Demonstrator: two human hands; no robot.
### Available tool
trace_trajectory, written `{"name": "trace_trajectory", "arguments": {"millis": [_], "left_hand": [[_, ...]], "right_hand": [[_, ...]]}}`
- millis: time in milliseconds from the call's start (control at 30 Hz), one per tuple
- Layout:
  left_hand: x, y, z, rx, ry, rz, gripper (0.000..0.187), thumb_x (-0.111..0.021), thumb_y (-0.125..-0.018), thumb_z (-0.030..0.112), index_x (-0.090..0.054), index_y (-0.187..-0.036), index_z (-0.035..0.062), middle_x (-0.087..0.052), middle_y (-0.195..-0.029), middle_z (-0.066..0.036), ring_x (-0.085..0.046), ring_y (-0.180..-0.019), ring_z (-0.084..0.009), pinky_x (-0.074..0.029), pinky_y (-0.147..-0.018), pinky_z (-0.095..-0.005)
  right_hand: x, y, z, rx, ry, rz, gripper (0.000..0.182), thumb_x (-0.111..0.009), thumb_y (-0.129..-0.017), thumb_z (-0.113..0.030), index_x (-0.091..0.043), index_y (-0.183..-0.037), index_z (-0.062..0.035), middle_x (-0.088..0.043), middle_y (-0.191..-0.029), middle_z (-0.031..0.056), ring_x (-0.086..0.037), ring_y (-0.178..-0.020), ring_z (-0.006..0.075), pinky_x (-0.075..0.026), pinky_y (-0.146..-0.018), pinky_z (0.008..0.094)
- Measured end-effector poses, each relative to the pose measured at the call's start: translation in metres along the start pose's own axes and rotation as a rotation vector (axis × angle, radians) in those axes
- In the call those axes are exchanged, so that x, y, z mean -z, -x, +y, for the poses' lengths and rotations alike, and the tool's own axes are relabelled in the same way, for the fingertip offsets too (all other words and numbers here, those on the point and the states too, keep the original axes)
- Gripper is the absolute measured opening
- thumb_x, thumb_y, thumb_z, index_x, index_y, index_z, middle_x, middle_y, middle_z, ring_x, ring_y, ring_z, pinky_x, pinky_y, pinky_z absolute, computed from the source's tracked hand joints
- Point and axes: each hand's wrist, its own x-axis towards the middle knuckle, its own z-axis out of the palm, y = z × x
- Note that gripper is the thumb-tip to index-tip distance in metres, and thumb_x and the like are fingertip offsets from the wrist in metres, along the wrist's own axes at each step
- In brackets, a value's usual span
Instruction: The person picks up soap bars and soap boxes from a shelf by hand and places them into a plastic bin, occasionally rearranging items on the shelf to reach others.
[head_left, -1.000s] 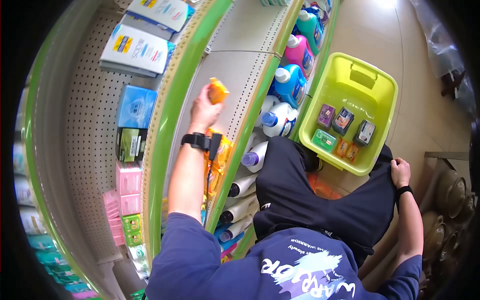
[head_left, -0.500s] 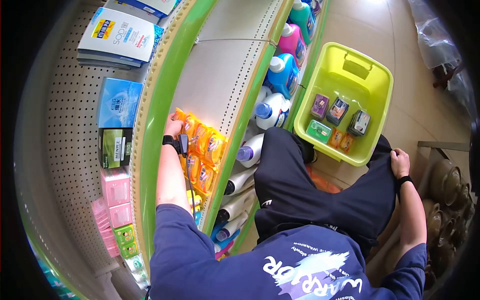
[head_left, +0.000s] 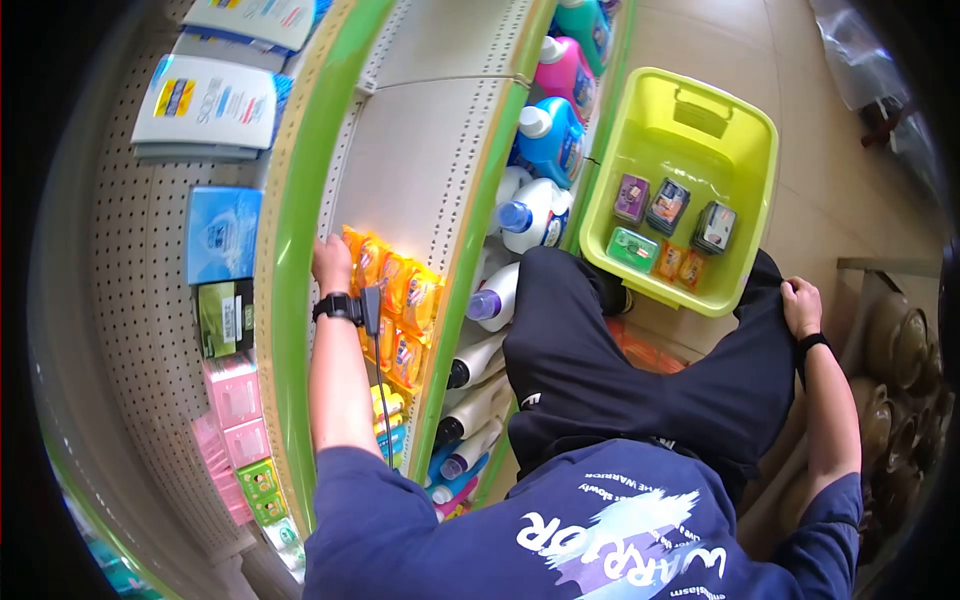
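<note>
My left hand (head_left: 332,262) is over the shelf, against the left side of several orange-wrapped bars (head_left: 396,285) that look like soap. Its back faces me and hides most of the fingers. A dark band with a small black device and a cable (head_left: 371,308) sits on this wrist. My right hand (head_left: 802,305) rests on my right knee with its fingers curled in and nothing seen in them. Between my knees and the shelf stands a yellow-green plastic basket (head_left: 745,120). Inside lie a purple pack (head_left: 632,198), dark packs (head_left: 716,228), a green pack (head_left: 632,248) and two orange bars (head_left: 681,266).
A green-edged shelf (head_left: 425,130) runs along my left. Bottles of liquid detergent (head_left: 552,140) line the lower level beside it. Boxes (head_left: 222,232) stand on the upper shelf at far left. Brown pots (head_left: 890,345) are stacked at my right, by a metal rail (head_left: 880,265).
My left hand has shifted slightly left and toward me, off the top of the orange bars to their left side. The view has turned a little. My right hand stays on the knee.
</note>
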Motion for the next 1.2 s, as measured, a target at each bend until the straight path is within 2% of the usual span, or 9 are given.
{"name": "trace_trajectory", "arguments": {"millis": [200, 400, 633, 767, 833, 900, 967, 1033, 1200], "left_hand": [[0.019, 0.138, 0.231, -0.904, 0.5, -0.149, 0.039, -0.05, -0.072, -0.008, -0.061, -0.108, -0.0031, -0.059, -0.122, -0.018, -0.056, -0.117, -0.0321, -0.045, -0.099, -0.0417], [-0.128, 0.285, 0.335, -1.145, 0.455, -1.301, 0.036, -0.061, -0.079, 0.007, -0.061, -0.114, -0.0004, -0.062, -0.114, -0.019, -0.059, -0.11, -0.0365, -0.046, -0.098, -0.0408], [-0.348, 0.363, 0.329, -0.322, 0.099, -1.536, 0.038, -0.063, -0.08, 0.02, -0.066, -0.108, -0.0053, -0.066, -0.11, -0.027, -0.062, -0.11, -0.0365, -0.048, -0.096, -0.0404], [-0.406, 0.385, 0.33, -0.405, -0.193, -1.508, 0.042, -0.068, -0.077, 0.024, -0.066, -0.107, -0.0056, -0.066, -0.11, -0.027, -0.062, -0.109, -0.0375, -0.048, -0.096, -0.0415], [-0.456, 0.407, 0.307, -0.158, -0.151, -1.516, 0.04, -0.071, -0.077, 0.02, -0.065, -0.102, -0.0105, -0.068, -0.101, -0.027, -0.068, -0.096, -0.0345, -0.052, -0.08, -0.0391], [-0.491, 0.433, 0.284, -0.308, 0.068, -1.245, 0.037, -0.072, -0.077, 0.021, -0.065, -0.099, -0.0066, -0.07, -0.096, -0.023, -0.069, -0.088, -0.0361, -0.053, -0.074, -0.0405], [-0.517, 0.452, 0.271, -0.279, 0.016, -1.253, 0.041, -0.069, -0.08, 0.028, -0.063, -0.11, -0.0001, -0.068, -0.107, -0.021, -0.066, -0.099, -0.0355, -0.051, -0.083, -0.0405], [-0.52, 0.455, 0.273, -0.278, -0.127, -1.27, 0.086, -0.079, -0.071, 0.04, -0.037, -0.134, -0.0006, -0.049, -0.129, -0.029, -0.05, -0.119, -0.0446, -0.045, -0.097, -0.0488], [-0.512, 0.454, 0.283, -0.199, -0.187, -1.195, 0.082, -0.078, -0.07, 0.045, -0.044, -0.13, -0.0001, -0.056, -0.122, -0.03, -0.055, -0.114, -0.0443, -0.047, -0.094, -0.0497]], "right_hand": [[0.011, 0.005, -0.001, -0.066, -0.045, -0.097, 0.037, -0.055, -0.084, -0.035, -0.071, -0.092, -0.0018, -0.069, -0.096, 0.0213, -0.065, -0.093, 0.0371, -0.051, -0.084, 0.0432], [0.006, 0.007, 0.007, -0.14, -0.115, -0.055, 0.033, -0.055, -0.081, -0.033, -0.074, -0.092, -0.0075, -0.071, -0.098, 0.0135, -0.065, -0.097, 0.0322, -0.05, -0.09, 0.0414], [0.008, 0.008, 0.02, -0.096, -0.26, -0.033, 0.019, -0.058, -0.077, -0.017, -0.067, -0.087, -0.0037, -0.069, -0.097, 0.0112, -0.061, -0.093, 0.0299, -0.049, -0.085, 0.0389], [0.01, -0.002, 0.022, -0.042, -0.338, 0.017, 0.017, -0.062, -0.073, -0.017, -0.067, -0.083, -0.0039, -0.068, -0.095, 0.0097, -0.061, -0.091, 0.0302, -0.049, -0.085, 0.04], [0.016, -0.006, 0.027, -0.022, -0.354, -0.01, 0.019, -0.064, -0.07, -0.014, -0.066, -0.086, -0.003, -0.066, -0.101, 0.0131, -0.06, -0.094, 0.0321, -0.048, -0.085, 0.0411], [0.022, -0.01, 0.029, -0.035, -0.379, -0.058, 0.022, -0.063, -0.068, -0.012, -0.065, -0.088, -0.0023, -0.065, -0.104, 0.0145, -0.06, -0.096, 0.034, -0.048, -0.084, 0.042], [0.026, -0.015, 0.032, -0.018, -0.396, -0.094, 0.025, -0.062, -0.065, -0.011, -0.064, -0.089, -0.0013, -0.064, -0.104, 0.0157, -0.059, -0.099, 0.0362, -0.048, -0.084, 0.0429], [0.028, -0.02, 0.034, -0.03, -0.413, -0.13, 0.028, -0.062, -0.064, -0.01, -0.065, -0.09, -0.0007, -0.064, -0.105, 0.0166, -0.059, -0.1, 0.038, -0.047, -0.084, 0.043], [0.027, -0.021, 0.034, -0.014, -0.435, -0.131, 0.028, -0.062, -0.064, -0.011, -0.065, -0.09, -0.0005, -0.064, -0.106, 0.0173, -0.058, -0.101, 0.0389, -0.047, -0.085, 0.0435]]}}
